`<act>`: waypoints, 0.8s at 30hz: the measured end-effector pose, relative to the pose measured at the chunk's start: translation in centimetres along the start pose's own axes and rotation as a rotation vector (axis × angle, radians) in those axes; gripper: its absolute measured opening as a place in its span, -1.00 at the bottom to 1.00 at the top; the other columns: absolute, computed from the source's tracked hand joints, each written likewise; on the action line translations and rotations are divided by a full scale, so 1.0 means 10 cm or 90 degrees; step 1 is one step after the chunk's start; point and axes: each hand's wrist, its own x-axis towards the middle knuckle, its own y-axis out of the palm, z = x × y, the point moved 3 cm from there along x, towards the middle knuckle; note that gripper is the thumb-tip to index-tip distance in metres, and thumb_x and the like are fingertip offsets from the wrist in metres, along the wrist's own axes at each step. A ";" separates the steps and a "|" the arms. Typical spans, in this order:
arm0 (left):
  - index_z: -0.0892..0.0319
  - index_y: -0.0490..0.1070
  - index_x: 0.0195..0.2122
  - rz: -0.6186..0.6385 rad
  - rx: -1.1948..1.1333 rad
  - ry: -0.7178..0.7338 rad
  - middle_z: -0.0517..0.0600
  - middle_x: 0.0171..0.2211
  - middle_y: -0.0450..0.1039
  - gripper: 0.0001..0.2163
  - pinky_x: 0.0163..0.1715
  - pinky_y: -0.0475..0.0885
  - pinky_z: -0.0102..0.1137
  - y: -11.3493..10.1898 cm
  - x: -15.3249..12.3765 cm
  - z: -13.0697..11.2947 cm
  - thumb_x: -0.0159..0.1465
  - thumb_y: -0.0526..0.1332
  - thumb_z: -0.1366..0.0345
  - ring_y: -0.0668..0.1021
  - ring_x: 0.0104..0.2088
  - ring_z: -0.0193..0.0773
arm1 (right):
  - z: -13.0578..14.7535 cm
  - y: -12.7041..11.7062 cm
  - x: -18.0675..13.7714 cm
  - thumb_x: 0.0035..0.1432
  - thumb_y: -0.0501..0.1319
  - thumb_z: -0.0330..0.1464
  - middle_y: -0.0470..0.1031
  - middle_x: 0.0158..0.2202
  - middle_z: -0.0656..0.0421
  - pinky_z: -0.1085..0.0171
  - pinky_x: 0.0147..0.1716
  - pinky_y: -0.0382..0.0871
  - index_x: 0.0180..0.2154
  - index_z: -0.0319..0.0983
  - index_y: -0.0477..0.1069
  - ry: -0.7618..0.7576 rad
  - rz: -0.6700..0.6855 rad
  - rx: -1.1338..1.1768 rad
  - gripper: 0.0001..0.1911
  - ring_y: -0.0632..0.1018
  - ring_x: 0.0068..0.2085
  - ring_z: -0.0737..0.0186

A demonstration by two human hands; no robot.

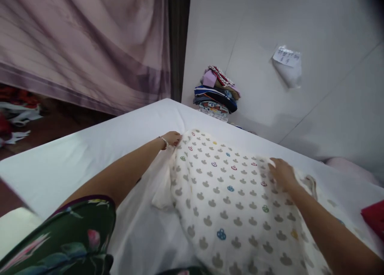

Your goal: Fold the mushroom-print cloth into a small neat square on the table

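Near edge of the printed cloth [214,191] runs out of frame at the bottom; its right part is partly covered by your right forearm, so its full outline can't be read. Your right hand [281,173] is motion-blurred. The red item [374,217] is cut off by the right border; unidentified.

Fingers: your left hand [173,138], bracelet [164,143] at the wrist, has its fingers drawn together, pinching the cloth's far left corner. Your right fingers are bent and touch the cloth near its far edge, right of the left hand; whether they grip it, cannot tell.

Counts: one printed cloth, spread on the white surface [129,135] in front of you; two hands on it; one stack of folded fabrics [216,93] by the wall, layers too crowded to count; one paper notice [287,59] on the wall, writing illegible.
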 end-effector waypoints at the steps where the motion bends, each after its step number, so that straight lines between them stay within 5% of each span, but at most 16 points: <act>1: 0.19 0.36 -0.08 0.006 -0.006 -0.008 0.08 -0.26 0.53 -0.72 -0.42 0.42 -0.50 0.00 -0.08 0.04 0.19 0.08 0.28 0.56 -0.39 -0.33 | 0.27 0.00 -0.11 0.17 -0.03 -0.31 0.38 -0.03 -0.01 0.17 -0.03 0.24 -0.05 -0.29 0.35 -0.039 0.011 0.080 -0.62 0.39 0.00 0.09; 7: 0.25 0.34 -0.07 -0.001 0.035 -0.018 0.10 -0.36 0.52 -0.64 -0.47 0.38 -0.44 -0.15 -0.60 0.16 0.09 0.17 0.27 0.54 -0.47 -0.27 | 2.06 -0.29 -1.16 0.22 -0.06 -0.20 0.43 -0.15 0.11 0.25 -0.12 0.31 -0.15 -0.19 0.39 -0.339 0.102 0.370 -0.66 0.44 -0.13 0.22; 10: 0.20 0.41 -0.24 -0.019 0.081 0.031 0.02 -0.42 0.50 -0.75 -0.45 0.33 -0.46 -0.24 -1.07 0.24 0.07 0.18 0.21 0.51 -0.47 -0.30 | 2.60 -0.56 -1.62 0.17 0.03 -0.12 0.37 -0.08 0.09 0.23 -0.08 0.27 -0.02 -0.18 0.31 -0.439 0.104 0.367 -0.59 0.37 -0.06 0.18; 14: 0.15 0.38 -0.46 -0.066 0.200 0.175 -0.06 -0.48 0.45 -0.76 -0.44 0.26 -0.45 -0.16 -1.95 0.40 0.12 0.09 0.09 0.45 -0.45 -0.32 | 2.84 -0.65 -1.88 0.06 0.14 -0.12 0.28 0.01 0.05 0.19 -0.06 0.24 0.16 -0.19 0.11 -0.430 0.128 0.293 -0.35 0.31 0.01 0.09; 17: 0.14 0.33 -0.49 -0.051 0.214 0.182 -0.07 -0.51 0.42 -0.71 -0.48 0.21 -0.43 0.11 -2.50 0.58 0.15 0.05 0.03 0.43 -0.47 -0.32 | 2.85 -0.52 -1.87 0.08 0.10 -0.24 0.27 0.01 0.05 0.20 -0.12 0.27 0.21 -0.15 0.00 -0.377 0.175 0.265 -0.34 0.34 -0.02 0.09; 20: 0.13 0.31 -0.44 -0.088 0.232 0.158 -0.04 -0.44 0.43 -0.67 -0.50 0.20 -0.38 0.37 -2.75 0.66 0.16 0.02 -0.04 0.45 -0.45 -0.26 | 2.84 -0.39 -1.81 0.06 0.03 -0.40 0.29 0.02 0.06 0.21 -0.07 0.25 0.21 -0.17 0.01 -0.345 0.195 0.334 -0.36 0.37 -0.02 0.15; 24: 0.10 0.29 -0.34 -0.156 0.263 0.124 0.07 -0.28 0.42 -0.64 -0.49 0.22 -0.32 0.55 -2.74 0.59 0.11 0.04 -0.10 0.49 -0.36 -0.14 | 2.79 -0.37 -1.73 -0.01 0.00 -0.46 0.32 0.03 0.12 0.19 -0.03 0.24 0.13 -0.16 0.16 -0.295 0.154 0.505 -0.40 0.38 -0.04 0.19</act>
